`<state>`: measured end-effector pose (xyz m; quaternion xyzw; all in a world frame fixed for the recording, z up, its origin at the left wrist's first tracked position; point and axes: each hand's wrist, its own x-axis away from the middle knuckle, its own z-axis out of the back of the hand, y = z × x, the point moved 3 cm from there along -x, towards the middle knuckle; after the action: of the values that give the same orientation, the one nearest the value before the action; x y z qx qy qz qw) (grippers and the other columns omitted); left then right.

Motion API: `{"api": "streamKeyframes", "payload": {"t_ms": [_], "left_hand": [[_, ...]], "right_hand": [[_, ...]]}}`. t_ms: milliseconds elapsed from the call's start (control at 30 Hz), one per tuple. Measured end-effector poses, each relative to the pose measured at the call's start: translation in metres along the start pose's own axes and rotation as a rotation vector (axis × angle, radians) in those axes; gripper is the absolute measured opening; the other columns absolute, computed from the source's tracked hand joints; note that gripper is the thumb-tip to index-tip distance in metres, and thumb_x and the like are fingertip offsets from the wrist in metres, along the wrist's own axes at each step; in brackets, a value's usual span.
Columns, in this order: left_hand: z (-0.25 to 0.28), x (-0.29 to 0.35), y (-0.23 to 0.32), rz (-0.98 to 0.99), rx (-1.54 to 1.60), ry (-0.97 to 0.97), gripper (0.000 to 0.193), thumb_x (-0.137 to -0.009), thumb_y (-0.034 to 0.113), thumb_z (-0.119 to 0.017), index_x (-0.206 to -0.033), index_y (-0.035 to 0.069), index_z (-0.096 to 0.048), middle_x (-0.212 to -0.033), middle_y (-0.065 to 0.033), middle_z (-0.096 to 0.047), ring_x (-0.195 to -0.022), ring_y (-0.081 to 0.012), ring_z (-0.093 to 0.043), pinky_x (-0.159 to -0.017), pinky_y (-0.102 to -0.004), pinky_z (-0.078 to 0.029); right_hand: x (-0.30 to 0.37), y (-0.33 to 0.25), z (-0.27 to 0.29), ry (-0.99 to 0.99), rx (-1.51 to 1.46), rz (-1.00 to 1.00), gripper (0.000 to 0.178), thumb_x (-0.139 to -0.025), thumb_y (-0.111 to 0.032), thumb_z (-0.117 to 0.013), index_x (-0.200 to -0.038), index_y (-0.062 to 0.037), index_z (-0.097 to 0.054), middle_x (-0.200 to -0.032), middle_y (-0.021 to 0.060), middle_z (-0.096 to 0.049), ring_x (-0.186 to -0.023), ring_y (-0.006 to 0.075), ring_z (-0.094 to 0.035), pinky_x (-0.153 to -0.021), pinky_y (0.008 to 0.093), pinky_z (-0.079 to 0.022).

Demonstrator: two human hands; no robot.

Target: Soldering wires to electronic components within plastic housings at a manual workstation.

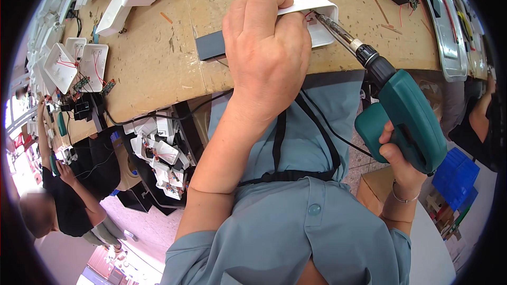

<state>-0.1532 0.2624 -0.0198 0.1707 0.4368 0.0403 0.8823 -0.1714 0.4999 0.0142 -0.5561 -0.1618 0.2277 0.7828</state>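
Observation:
My left hand (266, 47) grips a white plastic housing (319, 13) lying open side up at the near edge of the brown workbench (158, 68). My right hand (396, 158) holds a green electric screwdriver (406, 121) by its pistol grip. Its long metal bit (338, 29) reaches into the housing, next to thin red wires inside. A dark grey pad (210, 45) lies under the housing's left end.
More white housings (79, 63) with red wires and small circuit boards lie on the bench's left. A bin (158, 158) below holds several more. Metal trays (449, 37) sit at the right. A person in black (68, 200) works at lower left; another arm (478, 116) shows at right.

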Motion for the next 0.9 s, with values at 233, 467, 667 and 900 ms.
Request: {"api": "streamKeyframes", "payload": {"t_ms": [233, 467, 667, 900], "left_hand": [[-0.001, -0.001, 0.001, 0.006, -0.004, 0.006, 0.007, -0.063, 0.001, -0.065, -0.069, 0.0, -0.062, -0.085, -0.0084, -0.055, -0.075, -0.0226, -0.05, -0.068, -0.0325, -0.039], [-0.002, 0.001, 0.0, 0.025, 0.035, 0.003, 0.009, -0.06, 0.0, -0.061, -0.066, 0.001, -0.055, -0.089, -0.008, -0.052, -0.081, -0.0247, -0.049, -0.072, -0.0345, -0.037], [-0.002, 0.001, 0.0, 0.02, 0.033, -0.004, 0.009, -0.06, 0.0, -0.062, -0.066, 0.0, -0.055, -0.09, -0.0083, -0.052, -0.081, -0.0248, -0.049, -0.072, -0.0347, -0.037], [-0.001, 0.0, -0.001, 0.022, 0.029, 0.002, 0.008, -0.062, 0.001, -0.063, -0.069, 0.0, -0.059, -0.087, -0.0089, -0.054, -0.078, -0.0244, -0.05, -0.07, -0.034, -0.039]], "right_hand": [[0.002, 0.0, -0.003, 0.03, -0.035, -0.012, 0.06, -0.062, -0.006, -0.079, -0.112, 0.0076, -0.048, -0.082, 0.0082, -0.061, -0.071, 0.0127, -0.057, -0.065, 0.024, -0.047], [0.001, -0.007, -0.01, -0.019, 0.013, 0.038, 0.047, -0.065, -0.006, -0.077, -0.105, 0.0043, -0.054, -0.079, 0.0066, -0.061, -0.071, 0.0145, -0.056, -0.065, 0.0264, -0.046], [0.003, -0.004, -0.013, 0.011, -0.091, -0.008, 0.04, -0.066, -0.007, -0.076, -0.101, 0.0026, -0.058, -0.079, 0.0061, -0.061, -0.07, 0.0141, -0.055, -0.065, 0.0262, -0.045], [0.008, -0.003, -0.014, 0.015, -0.13, -0.072, 0.04, -0.066, -0.006, -0.076, -0.101, 0.0011, -0.058, -0.08, 0.005, -0.06, -0.073, 0.0137, -0.054, -0.068, 0.0261, -0.044]]}}
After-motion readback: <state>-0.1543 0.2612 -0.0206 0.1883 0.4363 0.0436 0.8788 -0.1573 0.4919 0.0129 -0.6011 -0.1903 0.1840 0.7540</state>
